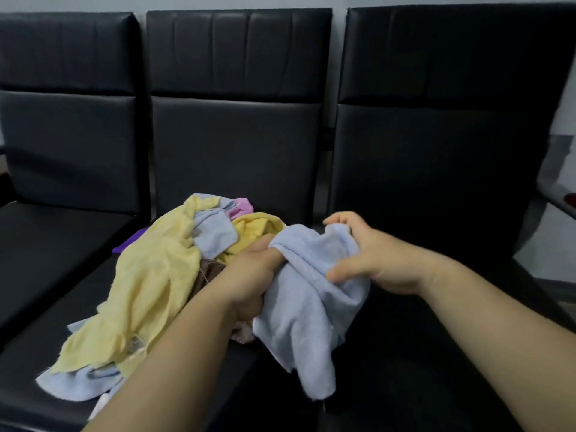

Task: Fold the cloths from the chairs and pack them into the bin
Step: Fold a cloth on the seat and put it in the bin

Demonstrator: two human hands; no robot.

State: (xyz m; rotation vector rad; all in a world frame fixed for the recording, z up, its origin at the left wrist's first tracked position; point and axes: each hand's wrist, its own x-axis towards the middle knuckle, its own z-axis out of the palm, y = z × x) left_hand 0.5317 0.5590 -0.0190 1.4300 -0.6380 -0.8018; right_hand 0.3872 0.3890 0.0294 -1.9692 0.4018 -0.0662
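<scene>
Head camera looks down on a black padded leather middle chair [237, 151], flanked by a matching left chair [62, 145] and right chair [436, 157], all with their backs to a pale wall [218, 1].

A light blue terry cloth [305, 307] is held up in both hands above the front right part of the middle chair's seat, near the gap to the right chair. The left hand [249, 275] grips the cloth's left side in a closed fist, with the thumb lying along the top fold. The right hand [371, 254] holds the bunched upper right part, fingers curled over the top and thumb pressing in from below. The cloth is crumpled, and its lower end hangs in a loose tongue toward the seat's front edge.

Left of the hands, a pile of loose cloths [184, 244] covers the left half of the middle seat, from near the backrest to the front left corner. A large pale yellow cloth [149, 275] lies on top and runs along the seat's left edge. A deeper yellow cloth [252, 226], a pink cloth [241, 205] and a second light blue cloth [215, 235] sit at the back of the pile. A purple cloth [131, 243] peeks out at the seat's left edge, toward the left chair. A brown frayed cloth [208, 271] shows just behind the left wrist. Another light blue piece [71, 385] lies at the front left corner, partly under the pale yellow one.
</scene>
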